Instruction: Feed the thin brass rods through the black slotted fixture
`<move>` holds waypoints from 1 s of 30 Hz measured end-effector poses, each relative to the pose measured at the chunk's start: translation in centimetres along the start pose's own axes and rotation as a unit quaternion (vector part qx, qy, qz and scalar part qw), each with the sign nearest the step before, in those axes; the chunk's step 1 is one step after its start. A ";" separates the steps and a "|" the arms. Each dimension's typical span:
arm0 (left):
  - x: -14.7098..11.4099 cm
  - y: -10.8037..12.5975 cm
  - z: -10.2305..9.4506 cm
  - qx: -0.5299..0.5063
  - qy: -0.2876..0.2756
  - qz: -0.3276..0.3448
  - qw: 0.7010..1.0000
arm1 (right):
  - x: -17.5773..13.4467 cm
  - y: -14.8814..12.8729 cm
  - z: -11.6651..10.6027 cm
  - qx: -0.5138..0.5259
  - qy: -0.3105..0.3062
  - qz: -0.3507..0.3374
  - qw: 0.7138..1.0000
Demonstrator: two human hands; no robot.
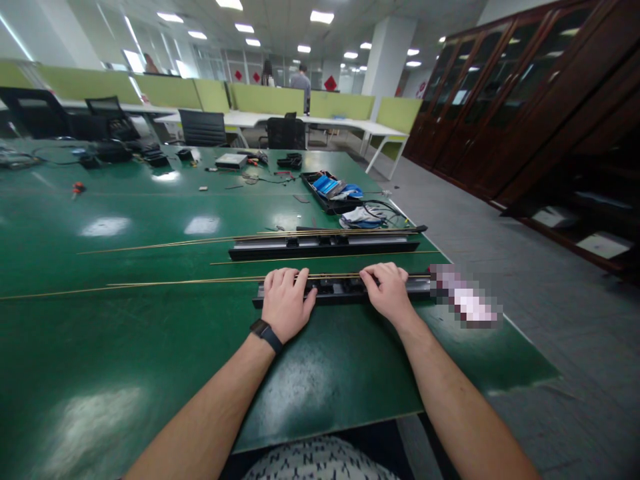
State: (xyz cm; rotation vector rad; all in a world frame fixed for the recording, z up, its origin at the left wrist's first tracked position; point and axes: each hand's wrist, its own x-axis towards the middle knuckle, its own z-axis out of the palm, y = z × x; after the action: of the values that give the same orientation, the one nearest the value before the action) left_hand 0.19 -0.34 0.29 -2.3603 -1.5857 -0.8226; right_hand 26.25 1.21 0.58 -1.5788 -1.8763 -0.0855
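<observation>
A long black rail (pixel 340 298) with a silvery inner channel lies across the green table in front of me. My left hand (pixel 286 303) is draped over its left part, fingers over the far edge and thumb on the near side. Thin brass-coloured rods (pixel 200 281) run along the far side of this rail, pass by my left fingers and stick out far to the left. My right hand (pixel 387 290) is closed in a pinch at the rods above the rail's right half; its fingertips partly hide the hold. Dark blocks (pixel 334 285) sit in the channel between my hands.
Behind lies a second black rail (pixel 325 250) with more thin rods. A single rod (pixel 320 259) lies between the rails. Further back are a black tray (pixel 327 207) with blue items and gloves (pixel 365 217). A blurred pinkish object (pixel 467 300) is by the right edge.
</observation>
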 end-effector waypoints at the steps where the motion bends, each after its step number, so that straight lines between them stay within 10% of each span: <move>1: 0.0 0.0 0.0 0.001 -0.001 0.000 1.000 | 0.0 0.0 0.0 -0.001 -0.001 0.002 1.000; 30: -0.1 -0.1 0.2 0.003 0.004 0.001 1.000 | 0.0 0.5 0.2 -0.013 0.005 0.001 1.000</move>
State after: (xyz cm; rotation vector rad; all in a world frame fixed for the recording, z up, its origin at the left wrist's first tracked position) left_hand 0.15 -0.28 0.08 -2.3514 -1.5789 -0.8241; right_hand 26.60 1.43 0.20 -1.5947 -1.8736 -0.1167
